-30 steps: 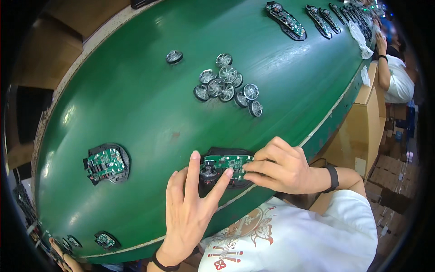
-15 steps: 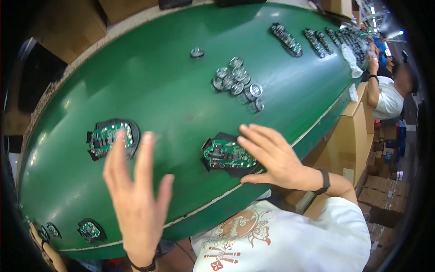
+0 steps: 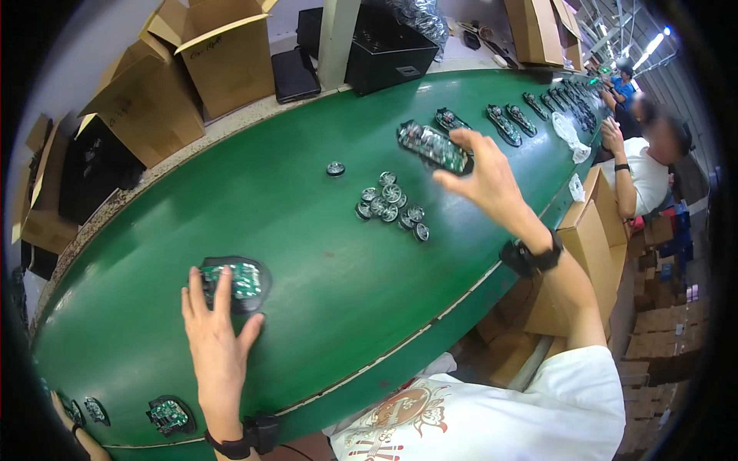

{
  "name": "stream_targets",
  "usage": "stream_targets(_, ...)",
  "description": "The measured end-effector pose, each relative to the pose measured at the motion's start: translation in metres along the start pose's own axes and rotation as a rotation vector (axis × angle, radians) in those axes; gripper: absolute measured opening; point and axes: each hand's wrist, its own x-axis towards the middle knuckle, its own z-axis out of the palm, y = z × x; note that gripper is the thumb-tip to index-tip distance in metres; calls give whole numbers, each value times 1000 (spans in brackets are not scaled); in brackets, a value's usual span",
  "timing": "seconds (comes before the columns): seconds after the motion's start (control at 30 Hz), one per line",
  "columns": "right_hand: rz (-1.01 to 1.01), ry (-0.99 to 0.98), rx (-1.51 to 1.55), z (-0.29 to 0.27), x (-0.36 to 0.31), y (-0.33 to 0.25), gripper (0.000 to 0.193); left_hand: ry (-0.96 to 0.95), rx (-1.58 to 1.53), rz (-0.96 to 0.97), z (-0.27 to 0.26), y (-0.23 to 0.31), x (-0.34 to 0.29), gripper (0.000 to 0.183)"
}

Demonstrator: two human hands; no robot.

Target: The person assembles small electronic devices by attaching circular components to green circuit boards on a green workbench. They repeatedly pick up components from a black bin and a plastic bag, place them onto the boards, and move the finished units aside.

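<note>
At the lower left, a green circuit board in a dark rounded shell [image 3: 247,281] lies on the green table. My left hand [image 3: 217,330] is over its near left edge, fingers spread, two fingertips on or just above the board. Toward the far side, my right hand [image 3: 496,184] has thumb and fingers around the near right end of a longer circuit board in a black shell [image 3: 430,144]. This board is slightly blurred; I cannot tell whether it touches the table. Right behind it lies a similar black-shelled board [image 3: 452,119], partly hidden.
Small round clear-and-black wheel-like parts [image 3: 390,192] cluster mid-table, with a single one [image 3: 335,169] apart. Boards [image 3: 503,124] line the far right near a white plastic bag [image 3: 569,138] and a co-worker [image 3: 646,169]. Cardboard boxes [image 3: 223,61] stand behind; another board [image 3: 169,415] lies near left.
My right hand has carried the circuit board from the near edge to the far side, beside the other boards. My left hand's fingertips have come down over its board. The view has tilted up.
</note>
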Motion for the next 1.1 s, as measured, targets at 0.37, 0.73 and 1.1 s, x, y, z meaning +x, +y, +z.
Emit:
stream_targets(0.37,-25,-117,-4,39,10,-13,51,-253,-144,389,4,45,-25,69)
stream_targets(0.73,-204,-250,186,66,-29,-28,104,-227,-145,476,11,46,-25,63)
stream_targets(1.1,-355,-280,441,114,13,-112,50,-183,-114,521,24,39,-32,63)
